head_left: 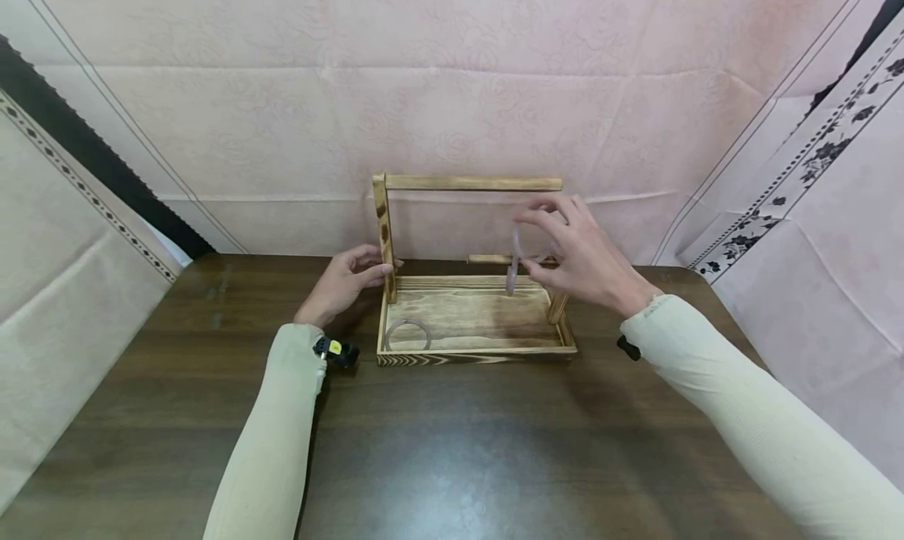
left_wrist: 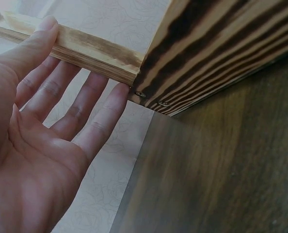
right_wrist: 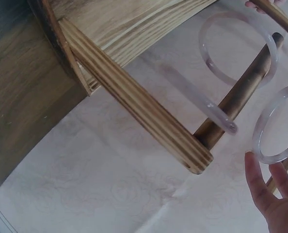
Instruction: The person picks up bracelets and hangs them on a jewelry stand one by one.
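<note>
A wooden jewelry stand (head_left: 466, 312) has a shallow tray base, a tall left post (head_left: 385, 238) with an upper bar (head_left: 473, 184), and a shorter right post (right_wrist: 139, 99) with a lower bar (right_wrist: 246, 85). My left hand (head_left: 346, 281) holds the left post, thumb on one side and fingers on the other. Above the stand's right side, my right hand (head_left: 582, 257) pinches a pale translucent bangle (right_wrist: 256, 136). Two similar bangles are at the lower bar in the right wrist view: a round-facing one (right_wrist: 202, 46) and an edge-on one (right_wrist: 192, 94). Another bangle (head_left: 428, 337) lies in the tray's front left corner.
The stand sits near the back edge of a dark brown wooden table (head_left: 452, 461). Pale patterned cloth (head_left: 452, 116) hangs close behind it, and more cloth (head_left: 833, 257) borders the right side.
</note>
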`<action>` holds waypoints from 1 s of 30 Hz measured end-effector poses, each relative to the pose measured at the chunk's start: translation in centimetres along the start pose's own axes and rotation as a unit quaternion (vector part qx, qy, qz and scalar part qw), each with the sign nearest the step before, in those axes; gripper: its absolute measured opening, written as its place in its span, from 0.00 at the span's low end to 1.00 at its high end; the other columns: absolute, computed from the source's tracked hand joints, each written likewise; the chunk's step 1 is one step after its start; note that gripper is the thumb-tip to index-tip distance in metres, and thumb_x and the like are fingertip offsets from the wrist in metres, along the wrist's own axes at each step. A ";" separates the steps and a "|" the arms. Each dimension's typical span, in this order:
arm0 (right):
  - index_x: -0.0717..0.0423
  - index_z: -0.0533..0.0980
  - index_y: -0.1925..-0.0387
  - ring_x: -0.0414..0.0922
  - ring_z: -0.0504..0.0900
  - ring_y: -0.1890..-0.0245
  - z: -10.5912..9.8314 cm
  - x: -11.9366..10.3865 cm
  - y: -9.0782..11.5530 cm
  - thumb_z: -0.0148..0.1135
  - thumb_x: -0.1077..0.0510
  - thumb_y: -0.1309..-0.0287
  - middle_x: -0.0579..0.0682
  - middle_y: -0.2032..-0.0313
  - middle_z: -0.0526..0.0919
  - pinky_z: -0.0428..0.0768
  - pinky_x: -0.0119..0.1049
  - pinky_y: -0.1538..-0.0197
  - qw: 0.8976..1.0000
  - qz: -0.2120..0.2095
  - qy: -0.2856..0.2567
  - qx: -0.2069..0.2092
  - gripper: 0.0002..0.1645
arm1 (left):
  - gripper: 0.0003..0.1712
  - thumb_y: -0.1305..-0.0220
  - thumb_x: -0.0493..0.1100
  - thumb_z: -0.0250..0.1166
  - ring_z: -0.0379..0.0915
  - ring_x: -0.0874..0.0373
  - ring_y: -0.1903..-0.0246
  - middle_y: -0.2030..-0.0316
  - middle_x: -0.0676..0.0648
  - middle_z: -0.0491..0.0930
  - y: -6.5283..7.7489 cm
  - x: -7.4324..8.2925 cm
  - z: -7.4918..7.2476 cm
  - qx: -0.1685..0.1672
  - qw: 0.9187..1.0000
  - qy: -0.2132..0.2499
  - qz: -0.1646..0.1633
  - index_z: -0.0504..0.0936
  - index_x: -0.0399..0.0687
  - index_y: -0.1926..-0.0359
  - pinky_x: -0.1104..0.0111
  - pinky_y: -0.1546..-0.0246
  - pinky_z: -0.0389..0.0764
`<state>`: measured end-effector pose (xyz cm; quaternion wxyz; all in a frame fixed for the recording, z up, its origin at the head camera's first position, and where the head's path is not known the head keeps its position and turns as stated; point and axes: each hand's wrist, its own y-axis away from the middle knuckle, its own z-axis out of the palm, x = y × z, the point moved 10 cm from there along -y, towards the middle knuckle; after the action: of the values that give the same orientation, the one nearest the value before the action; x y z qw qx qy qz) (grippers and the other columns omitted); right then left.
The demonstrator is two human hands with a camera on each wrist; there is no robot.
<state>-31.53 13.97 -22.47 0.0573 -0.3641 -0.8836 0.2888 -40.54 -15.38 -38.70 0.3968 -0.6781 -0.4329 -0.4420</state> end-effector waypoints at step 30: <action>0.53 0.74 0.36 0.57 0.69 0.45 -1.5 1.8 0.0 0.75 0.62 0.51 0.61 0.37 0.72 0.72 0.49 0.48 0.999 0.013 -0.009 0.034 0.37 | 0.22 0.29 0.49 0.66 0.81 0.54 0.44 0.42 0.40 0.84 0.1 0.1 0.0 -0.002 1.000 0.004 -0.005 0.79 0.43 0.41 0.55 0.40 0.84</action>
<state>-32.33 15.91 -21.44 0.0577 -0.3709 -0.8690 0.3223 -40.41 -15.36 -38.61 0.3951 -0.6749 -0.4341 -0.4472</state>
